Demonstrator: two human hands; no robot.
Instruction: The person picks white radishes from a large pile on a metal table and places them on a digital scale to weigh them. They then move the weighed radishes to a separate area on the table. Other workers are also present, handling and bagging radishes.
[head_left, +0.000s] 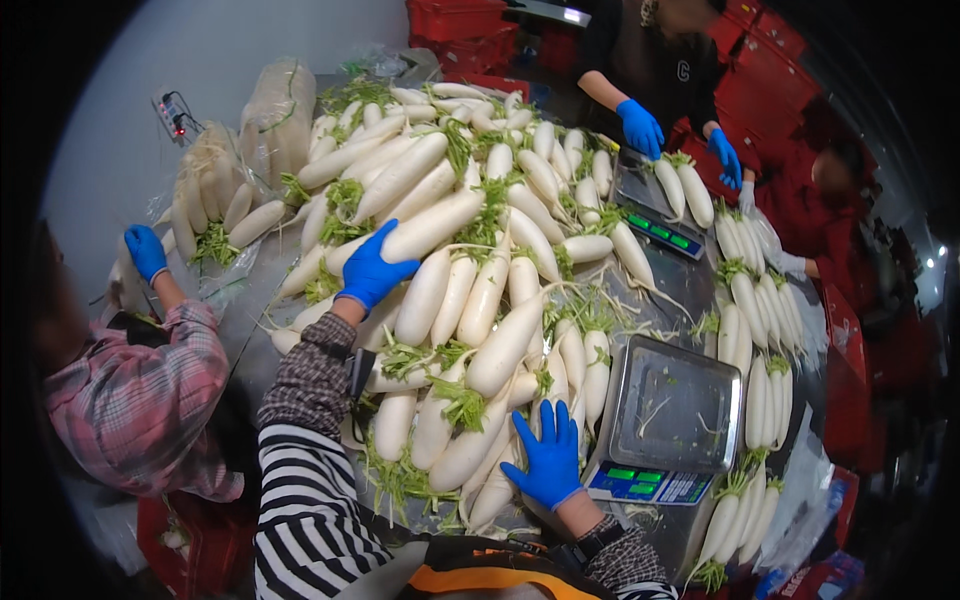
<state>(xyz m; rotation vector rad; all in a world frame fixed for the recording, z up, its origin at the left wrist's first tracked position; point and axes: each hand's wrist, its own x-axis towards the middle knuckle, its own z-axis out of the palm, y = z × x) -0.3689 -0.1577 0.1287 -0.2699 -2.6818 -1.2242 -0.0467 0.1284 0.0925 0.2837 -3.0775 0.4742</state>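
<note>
A large heap of white daikon radishes (491, 292) with trimmed green tops covers the middle of a metal table. My left hand (375, 266), in a blue glove, rests with thumb apart against the lower end of a big daikon (435, 225) on the heap; whether it grips it I cannot tell. My right hand (549, 454), also blue-gloved, is spread open, palm down, at the heap's near right edge, beside daikons and left of a digital scale (675, 405). The scale's steel tray holds only root and leaf scraps, and its display is lit green.
Bunched daikons (757, 390) line the right edge. Behind, a co-worker's gloved hands (641, 127) are near a second scale (660, 232) bearing two daikons. At left, a co-worker in a plaid shirt (142, 397) stands beside bagged daikons (277, 120). Red crates (457, 22) stand beyond.
</note>
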